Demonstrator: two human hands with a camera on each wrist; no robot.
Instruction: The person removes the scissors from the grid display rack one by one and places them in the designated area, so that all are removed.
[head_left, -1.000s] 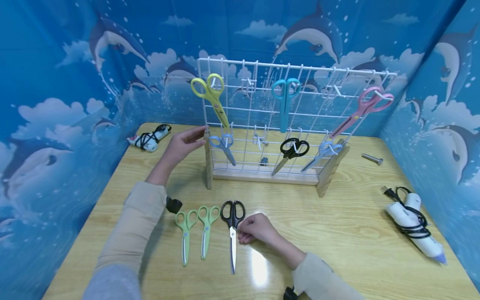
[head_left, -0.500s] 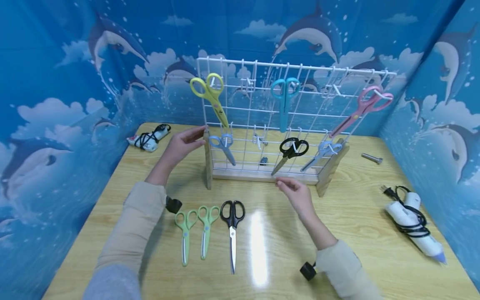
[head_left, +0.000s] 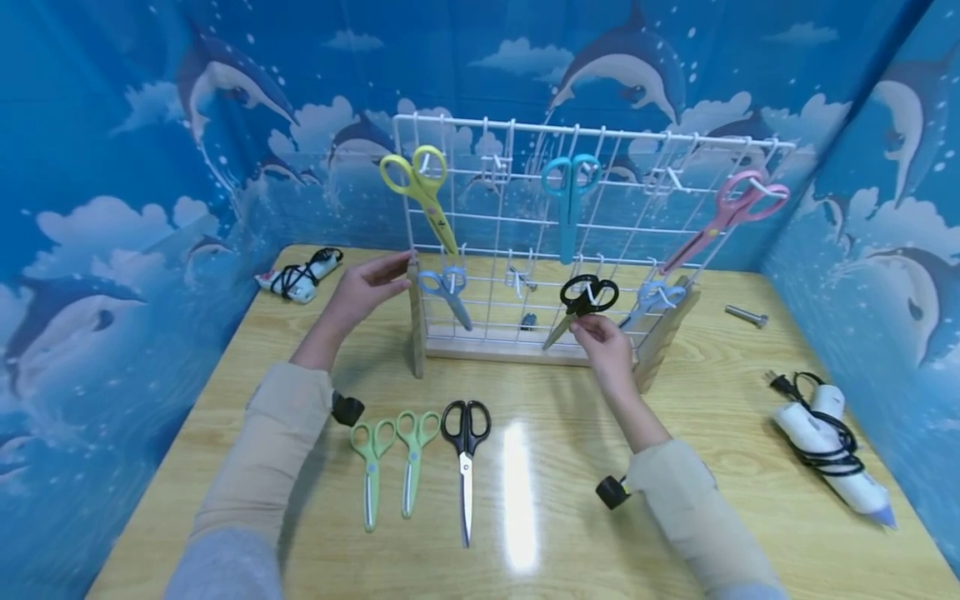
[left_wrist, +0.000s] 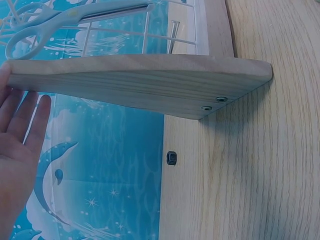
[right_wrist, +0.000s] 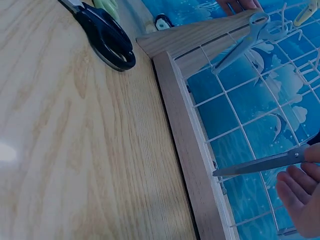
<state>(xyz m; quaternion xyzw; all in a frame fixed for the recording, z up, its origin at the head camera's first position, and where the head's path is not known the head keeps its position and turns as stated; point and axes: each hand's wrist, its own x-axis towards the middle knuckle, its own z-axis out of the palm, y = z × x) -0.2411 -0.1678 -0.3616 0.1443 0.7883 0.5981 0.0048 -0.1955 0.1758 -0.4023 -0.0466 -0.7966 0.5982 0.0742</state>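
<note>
My right hand (head_left: 611, 354) pinches the blade of black-handled scissors (head_left: 582, 307), just below the handles. They hang on the lower row of the white wire rack (head_left: 510, 127), blade slanting down to the left. The right wrist view shows thumb and fingertips at the upper part of that blade (right_wrist: 260, 164). With fingers extended, my left hand (head_left: 363, 292) rests against the top of the rack's left wooden side board (left_wrist: 140, 75). On the table lie larger black-handled scissors (head_left: 466, 446), beside two green pairs, the nearer one (head_left: 371, 471) and its neighbour (head_left: 412, 467).
Also hanging are yellow scissors (head_left: 429, 196), teal scissors (head_left: 570, 208), pink scissors (head_left: 726, 218) and two light blue pairs, one at the lower left (head_left: 452, 293). White corded tools lie at right (head_left: 821, 450) and back left. A bolt (head_left: 746, 316) lies right of the rack.
My right hand has moved from beside the black scissors on the table up and right to the rack, and now pinches the hanging black scissors. The left hand has stayed put.
</note>
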